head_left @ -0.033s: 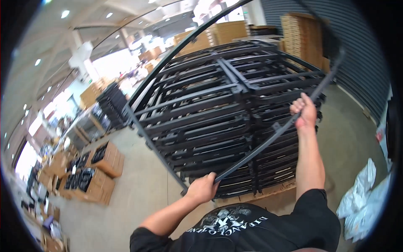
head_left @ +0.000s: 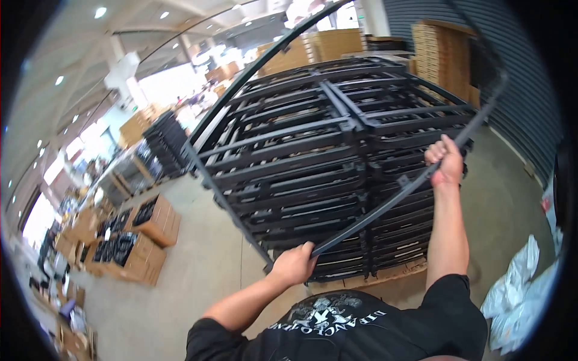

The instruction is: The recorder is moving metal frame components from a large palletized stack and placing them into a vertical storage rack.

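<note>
A large black metal frame (head_left: 361,224) slants up before me, held in both hands. My left hand (head_left: 294,263) is closed around its near rail, close to the lower corner. Further up the same rail, at the right, my right hand (head_left: 444,159) grips with the fingers wrapped over it. Behind and below the frame rises a tall stack of similar black metal frames (head_left: 283,178), with crossbars and a double middle bar. Whether the held frame touches the stack, I cannot tell. Its upper right corner blurs against the dark shutter.
A wooden pallet (head_left: 391,274) shows under the stack. Open cartons (head_left: 135,262) with black parts stand on the floor at left. White plastic bags (head_left: 512,289) lie at right, near the grey roller shutter (head_left: 524,114). Stacked cardboard (head_left: 442,57) stands behind, and a dark stack (head_left: 164,144) at far left.
The whole scene has shifted slightly to the right in the picture. Both hands keep their hold on the frame, which has barely moved against the stack.
</note>
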